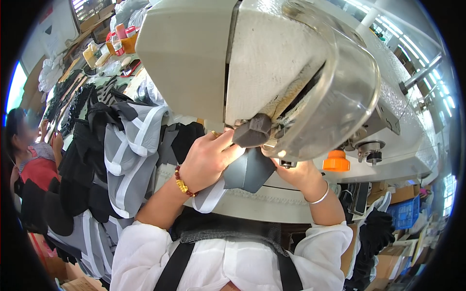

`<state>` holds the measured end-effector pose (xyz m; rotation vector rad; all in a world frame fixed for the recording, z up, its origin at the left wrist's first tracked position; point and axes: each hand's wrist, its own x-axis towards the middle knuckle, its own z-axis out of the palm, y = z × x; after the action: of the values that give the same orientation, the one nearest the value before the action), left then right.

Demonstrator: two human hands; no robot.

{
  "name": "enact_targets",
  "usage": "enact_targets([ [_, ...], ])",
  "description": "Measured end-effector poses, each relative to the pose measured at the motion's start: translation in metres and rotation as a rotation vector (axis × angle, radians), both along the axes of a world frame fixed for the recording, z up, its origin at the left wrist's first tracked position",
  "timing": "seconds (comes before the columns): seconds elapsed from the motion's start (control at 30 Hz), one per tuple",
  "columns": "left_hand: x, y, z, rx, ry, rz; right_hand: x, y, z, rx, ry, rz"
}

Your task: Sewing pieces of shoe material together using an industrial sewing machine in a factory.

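Under the head of a large sewing machine [276, 63] lies a dark grey fabric piece [250, 170] with a seam down its middle. A white-banded flap [211, 196] hangs beside it, close to my left wrist. My left hand [206, 157] is closed on the left part of the grey piece, its fingertips close to the machine's needle area. At the piece's right edge is my right hand [297, 173], its fingers mostly hidden behind the machine head. A dark faceted block [252, 131] on the machine covers the spot between my hands.
Grey-and-white sewn pieces [132, 155] and black ones are heaped on my left. An orange knob [336, 161] sits right of my right hand. A person in red [39, 169] works at the far left. Bottles [116, 43] stand at the back; a blue crate [405, 213] is at right.
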<state>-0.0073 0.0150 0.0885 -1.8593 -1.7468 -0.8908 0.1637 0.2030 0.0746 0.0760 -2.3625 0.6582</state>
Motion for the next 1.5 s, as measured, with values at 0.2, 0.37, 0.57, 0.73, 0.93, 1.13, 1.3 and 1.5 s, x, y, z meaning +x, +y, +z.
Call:
enact_targets([
  [0.2, 0.001, 0.0, 0.0, 0.055, -0.032, -0.008, -0.007, 0.001, 0.012, 0.125, -0.058, -0.008],
  [0.37, -0.005, 0.0, 0.004, 0.057, -0.079, -0.081, -0.005, 0.004, 0.007, 0.434, -0.099, -0.054],
  [0.57, -0.006, 0.001, -0.002, 0.101, -0.061, -0.067, -0.011, 0.006, 0.003, 0.345, -0.039, -0.003],
  [0.73, -0.005, 0.006, 0.002, 0.106, -0.087, -0.103, -0.023, -0.001, 0.016, 0.41, 0.195, -0.002],
  [0.93, -0.005, 0.005, 0.004, 0.07, -0.106, -0.061, -0.024, -0.011, 0.028, 0.47, 0.191, -0.064],
  [1.13, 0.02, -0.023, 0.021, 0.029, -0.35, -0.053, -0.013, -0.02, 0.028, 0.638, 0.057, -0.124],
  [1.3, 0.047, -0.061, 0.002, -0.236, -0.455, 0.218, -0.003, -0.028, 0.023, 0.651, 0.02, -0.129],
  [1.5, 0.033, -0.026, -0.089, -0.337, -1.293, -0.077, -0.018, -0.047, 0.029, 0.83, 0.134, -0.131],
])
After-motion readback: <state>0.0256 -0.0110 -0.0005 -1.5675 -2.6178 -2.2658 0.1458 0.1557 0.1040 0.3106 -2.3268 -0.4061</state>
